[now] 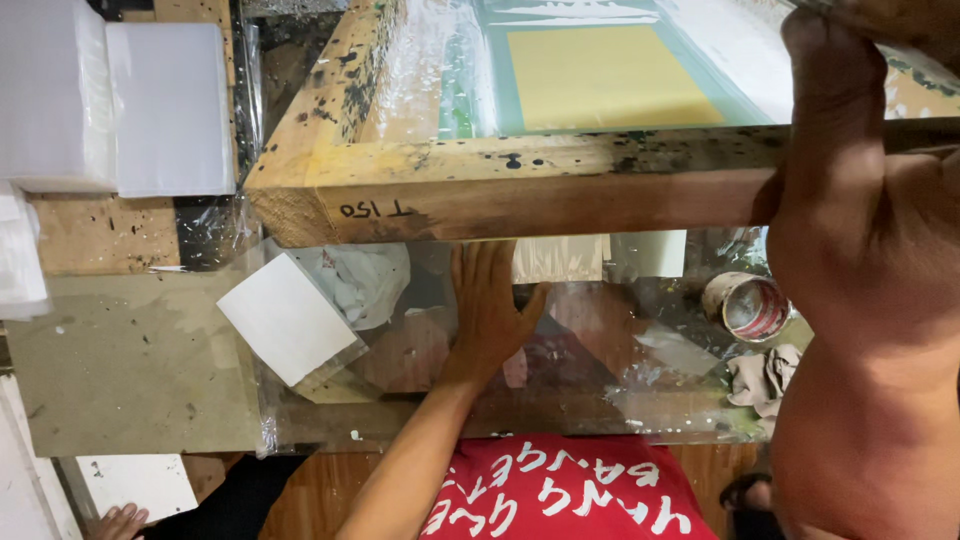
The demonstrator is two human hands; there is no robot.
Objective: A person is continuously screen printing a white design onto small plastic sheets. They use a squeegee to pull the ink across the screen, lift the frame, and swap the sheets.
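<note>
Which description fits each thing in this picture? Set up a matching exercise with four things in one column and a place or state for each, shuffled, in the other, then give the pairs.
Things:
1. right hand
2. left hand
3. small round tin
4. white square sheet

Descriptions:
A. lies on its side near a crumpled rag
B. pressed flat, fingers spread, on the clear plastic-covered table
C. grips the raised wooden screen frame
D. lies at an angle, left of the flat hand

Pairs: 1-C, 2-B, 3-A, 4-D
</note>
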